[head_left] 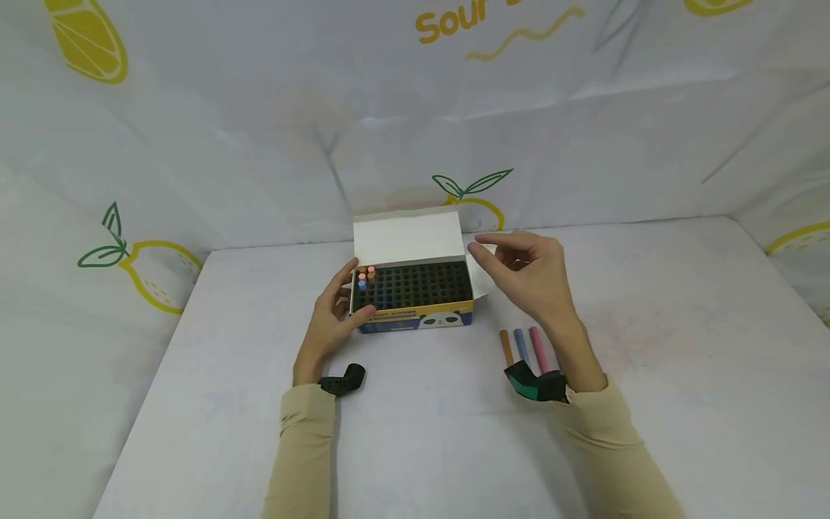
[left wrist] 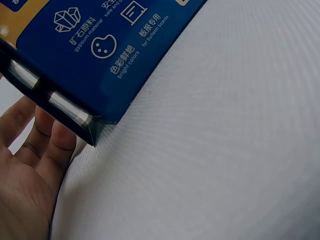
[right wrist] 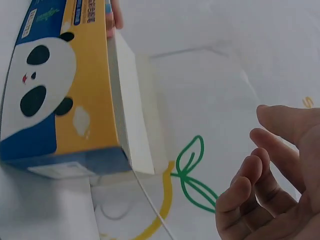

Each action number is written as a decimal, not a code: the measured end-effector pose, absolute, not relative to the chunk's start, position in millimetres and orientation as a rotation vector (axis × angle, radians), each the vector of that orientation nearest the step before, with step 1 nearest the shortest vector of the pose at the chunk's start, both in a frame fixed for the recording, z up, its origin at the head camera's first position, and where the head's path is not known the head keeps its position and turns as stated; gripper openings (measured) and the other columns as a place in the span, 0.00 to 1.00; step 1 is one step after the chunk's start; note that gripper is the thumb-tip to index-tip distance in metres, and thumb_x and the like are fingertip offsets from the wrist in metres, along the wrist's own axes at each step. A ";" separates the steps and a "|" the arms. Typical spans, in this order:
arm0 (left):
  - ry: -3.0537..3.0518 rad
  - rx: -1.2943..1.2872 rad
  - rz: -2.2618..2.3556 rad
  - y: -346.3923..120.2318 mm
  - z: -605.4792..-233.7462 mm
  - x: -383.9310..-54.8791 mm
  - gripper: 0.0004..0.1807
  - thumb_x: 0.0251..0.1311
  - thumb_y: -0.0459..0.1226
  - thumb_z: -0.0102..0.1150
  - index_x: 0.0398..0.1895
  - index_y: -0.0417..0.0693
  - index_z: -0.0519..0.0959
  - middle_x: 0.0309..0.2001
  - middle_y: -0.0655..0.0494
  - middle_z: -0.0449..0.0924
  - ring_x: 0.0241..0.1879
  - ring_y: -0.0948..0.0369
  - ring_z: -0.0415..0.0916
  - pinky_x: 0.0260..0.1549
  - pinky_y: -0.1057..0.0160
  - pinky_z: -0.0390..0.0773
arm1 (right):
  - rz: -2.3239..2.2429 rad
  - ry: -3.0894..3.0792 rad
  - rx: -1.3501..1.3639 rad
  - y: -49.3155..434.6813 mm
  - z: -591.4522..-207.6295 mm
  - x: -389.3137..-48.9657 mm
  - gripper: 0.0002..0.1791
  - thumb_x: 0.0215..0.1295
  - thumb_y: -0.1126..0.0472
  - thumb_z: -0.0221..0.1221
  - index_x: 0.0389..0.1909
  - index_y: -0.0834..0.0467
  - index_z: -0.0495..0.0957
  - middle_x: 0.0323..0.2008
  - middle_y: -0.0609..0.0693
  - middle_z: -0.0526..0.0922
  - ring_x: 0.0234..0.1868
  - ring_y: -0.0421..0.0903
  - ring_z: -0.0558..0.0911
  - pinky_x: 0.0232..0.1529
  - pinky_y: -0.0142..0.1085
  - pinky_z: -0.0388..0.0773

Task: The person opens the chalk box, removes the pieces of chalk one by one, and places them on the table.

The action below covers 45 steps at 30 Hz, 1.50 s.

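Observation:
A chalk box with a panda on its front stands with its lid raised, showing a dark holder full of round holes. Several chalk sticks in orange, pink and blue stand in the holder's back left corner. My left hand grips the left end of the box, thumb at the front edge and fingers toward the back. Above and right of the box hovers my right hand, its thumb and forefinger a little apart with nothing between them. The right wrist view shows its other fingers loosely curled.
Right of the box lie loose chalk sticks, an orange one, a blue one and a pink one, partly behind the right wrist's camera. A white side flap sticks out at the box's right end. Lemon-printed cloth hangs behind.

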<state>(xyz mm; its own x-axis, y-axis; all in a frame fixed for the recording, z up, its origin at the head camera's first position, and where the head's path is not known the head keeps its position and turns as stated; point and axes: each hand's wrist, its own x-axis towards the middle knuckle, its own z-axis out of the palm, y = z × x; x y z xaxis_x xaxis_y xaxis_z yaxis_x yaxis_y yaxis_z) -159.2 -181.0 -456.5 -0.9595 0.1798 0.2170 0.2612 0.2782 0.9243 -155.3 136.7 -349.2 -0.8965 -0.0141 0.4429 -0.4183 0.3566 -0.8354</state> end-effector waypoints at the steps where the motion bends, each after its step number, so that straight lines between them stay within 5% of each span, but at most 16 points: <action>1: -2.453 -0.425 -1.800 -181.1 -456.7 -159.4 0.45 0.60 0.42 0.70 0.80 0.61 0.61 0.62 0.43 0.71 0.43 0.57 0.68 0.42 0.68 0.73 | 1.567 -2.262 0.396 131.7 -348.4 -156.2 0.08 0.61 0.64 0.70 0.41 0.60 0.91 0.19 0.40 0.74 0.22 0.39 0.67 0.22 0.27 0.64; 14: -2.462 -0.404 -1.795 -180.5 -455.3 -159.6 0.45 0.59 0.41 0.71 0.79 0.63 0.61 0.63 0.43 0.72 0.45 0.56 0.70 0.42 0.68 0.74 | 1.650 -2.266 0.584 74.3 -353.3 -169.3 0.10 0.61 0.63 0.70 0.41 0.63 0.90 0.19 0.55 0.79 0.19 0.39 0.71 0.24 0.29 0.69; 45: -2.405 -0.462 -1.832 -181.2 -458.2 -160.6 0.45 0.60 0.46 0.71 0.80 0.62 0.61 0.67 0.42 0.71 0.45 0.58 0.71 0.41 0.69 0.76 | 1.393 -2.657 0.548 4.4 -387.8 -184.4 0.09 0.64 0.62 0.69 0.42 0.62 0.90 0.24 0.56 0.84 0.20 0.40 0.71 0.22 0.27 0.63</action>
<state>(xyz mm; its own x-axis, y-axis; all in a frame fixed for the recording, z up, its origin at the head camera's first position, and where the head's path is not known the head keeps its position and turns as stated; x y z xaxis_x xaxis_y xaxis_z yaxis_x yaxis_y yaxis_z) -160.6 -181.2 -458.2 -0.9511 0.1873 0.2456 0.2865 0.2383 0.9280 -184.4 4.4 -387.8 -0.9313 -0.2706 0.2438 -0.3544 0.5191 -0.7778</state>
